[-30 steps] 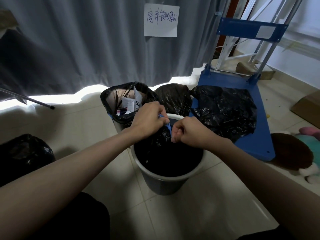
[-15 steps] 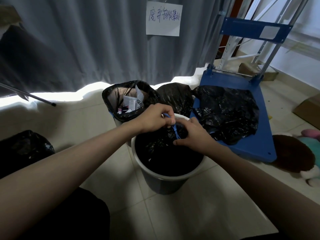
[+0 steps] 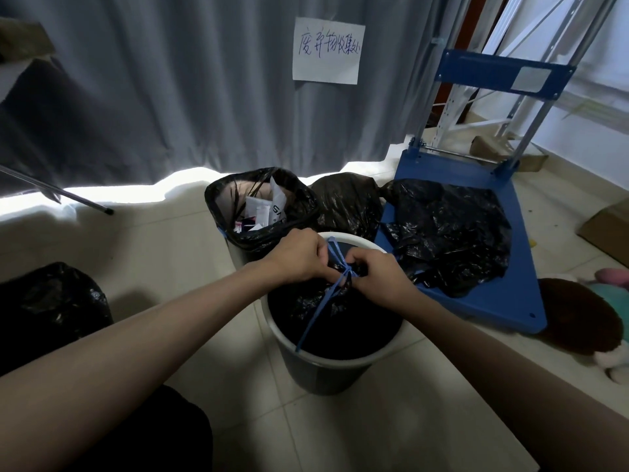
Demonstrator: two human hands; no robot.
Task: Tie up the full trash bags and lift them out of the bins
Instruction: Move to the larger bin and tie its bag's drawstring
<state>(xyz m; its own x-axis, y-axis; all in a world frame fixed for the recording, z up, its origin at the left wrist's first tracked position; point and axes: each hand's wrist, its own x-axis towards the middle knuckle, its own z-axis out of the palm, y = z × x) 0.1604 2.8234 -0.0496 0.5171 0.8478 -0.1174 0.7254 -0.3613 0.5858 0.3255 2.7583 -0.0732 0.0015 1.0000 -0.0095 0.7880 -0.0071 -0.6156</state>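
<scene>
A round grey bin with a white rim [image 3: 340, 364] stands on the tiled floor in front of me, lined with a black trash bag [image 3: 326, 321]. The bag's mouth is gathered at the top by a blue drawstring [image 3: 320, 311]. My left hand [image 3: 299, 255] pinches one loop of the string at the gathered neck. My right hand [image 3: 377, 277] pinches the string on the other side, fingers curled. One long strand hangs down to the bin's near rim. Behind stands a second bin with an open black bag [image 3: 262, 212] full of paper waste.
A tied black bag [image 3: 343, 202] lies behind the round bin. Another black bag [image 3: 452, 233] rests on a blue hand cart [image 3: 503, 294] at the right. A dark bag [image 3: 51, 308] sits at the left, a plush toy [image 3: 585, 321] and cardboard box [image 3: 609, 229] at the right. Grey curtain behind.
Both hands have stayed at the bag's neck, working the blue string. A long strand now hangs down to the near rim, and a loop stands up by my left hand.
</scene>
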